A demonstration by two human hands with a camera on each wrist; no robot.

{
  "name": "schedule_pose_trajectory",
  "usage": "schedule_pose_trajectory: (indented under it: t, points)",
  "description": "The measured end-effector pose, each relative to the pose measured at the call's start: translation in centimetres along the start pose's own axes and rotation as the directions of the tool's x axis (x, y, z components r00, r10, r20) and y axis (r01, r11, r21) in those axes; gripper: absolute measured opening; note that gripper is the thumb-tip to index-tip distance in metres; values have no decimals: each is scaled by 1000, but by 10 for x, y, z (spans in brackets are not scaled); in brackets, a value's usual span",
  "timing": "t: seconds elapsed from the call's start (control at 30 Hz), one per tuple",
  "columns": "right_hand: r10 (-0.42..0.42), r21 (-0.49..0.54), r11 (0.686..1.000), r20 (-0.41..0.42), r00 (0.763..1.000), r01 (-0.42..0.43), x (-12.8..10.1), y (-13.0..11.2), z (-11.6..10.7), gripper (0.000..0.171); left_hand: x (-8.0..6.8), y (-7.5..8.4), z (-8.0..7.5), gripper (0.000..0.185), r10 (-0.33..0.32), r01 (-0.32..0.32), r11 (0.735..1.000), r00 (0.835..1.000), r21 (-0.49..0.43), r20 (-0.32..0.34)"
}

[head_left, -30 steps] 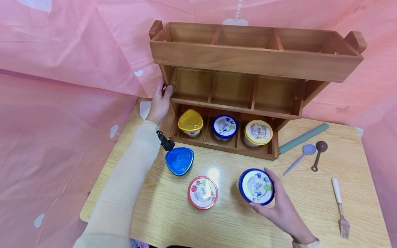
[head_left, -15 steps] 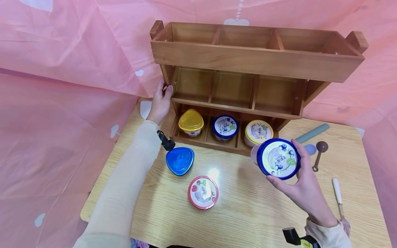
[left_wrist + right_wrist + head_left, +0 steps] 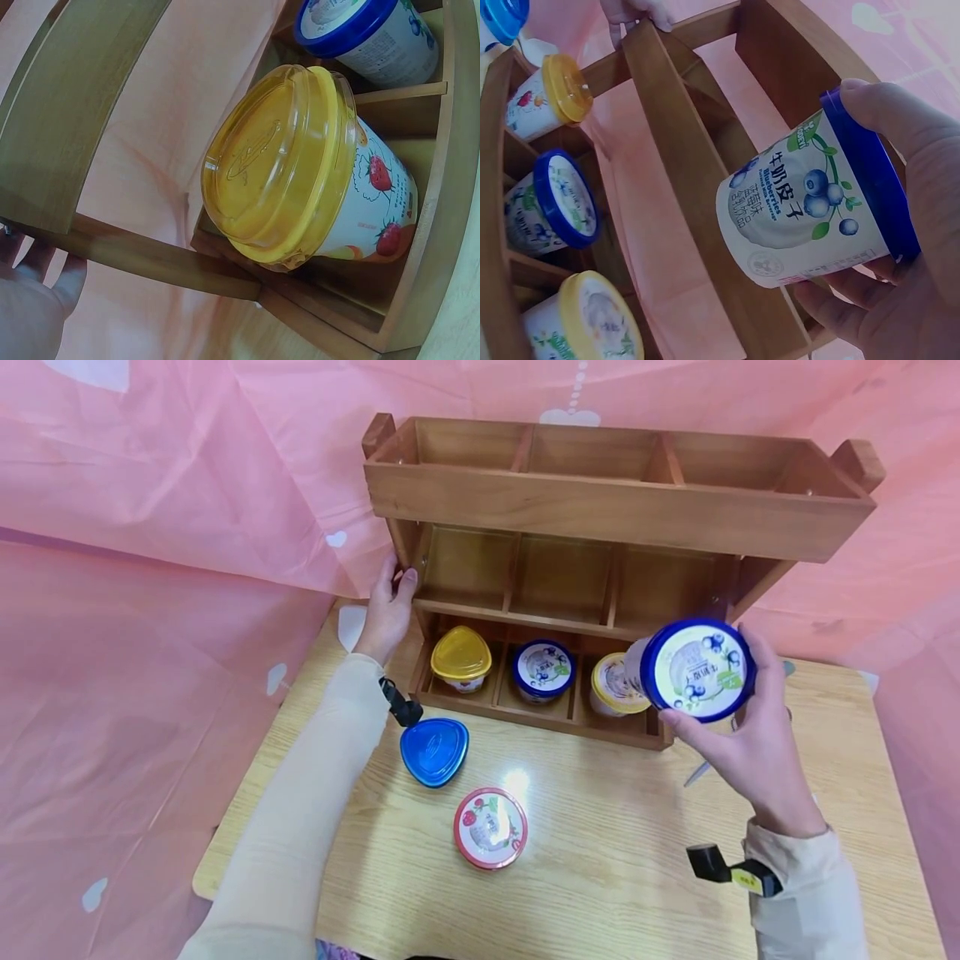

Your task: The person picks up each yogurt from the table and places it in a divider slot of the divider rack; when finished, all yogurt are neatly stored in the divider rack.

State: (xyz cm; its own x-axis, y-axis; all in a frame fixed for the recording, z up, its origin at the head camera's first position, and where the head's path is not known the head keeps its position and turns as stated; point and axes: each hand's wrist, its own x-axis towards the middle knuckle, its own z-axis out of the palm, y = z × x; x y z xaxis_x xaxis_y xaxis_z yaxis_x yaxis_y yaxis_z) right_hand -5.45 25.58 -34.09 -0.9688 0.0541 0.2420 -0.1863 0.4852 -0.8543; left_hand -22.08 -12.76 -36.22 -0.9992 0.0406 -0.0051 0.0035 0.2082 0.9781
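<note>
My right hand (image 3: 757, 735) grips a white blueberry milk cup (image 3: 802, 202) by its dark blue lid, in the air before the right side of a three-tier wooden shelf (image 3: 615, 514). My left hand (image 3: 390, 610) holds the shelf's left side at the middle tier; part of its fingers is hidden behind the wood. In the bottom tier stand a yellow-lidded strawberry cup (image 3: 277, 165), a second blue-lidded blueberry cup (image 3: 543, 668) and a cup with a yellow-rimmed lid (image 3: 611, 685), each in its own compartment. The held cup partly covers that last one in the head view.
On the wooden table (image 3: 585, 893), a blue-lidded triangular cup (image 3: 435, 752) and a red-rimmed cup (image 3: 491, 828) stand before the shelf. At the right, a spoon handle (image 3: 697, 772) shows; my right arm hides most utensils. Pink cloth (image 3: 187, 485) hangs behind.
My right hand has lifted the blueberry cup from low over the table, up and to the right, towards the shelf's middle tier. The left hand stays on the shelf's side.
</note>
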Motion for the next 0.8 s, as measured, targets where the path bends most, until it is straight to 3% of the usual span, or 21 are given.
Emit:
schedule_pose_trajectory:
  t: [0.3,0.8]
  points:
    - [27,-23,999,-5,1000,-27,30,-8,0,108,-2,1,0,54,-2,2,1000,1000,-5,3]
    - [-4,59,998,-77,997,9,66,-14,5,102,0,-4,-3,55,9,-9,1000,1000,-4,-2]
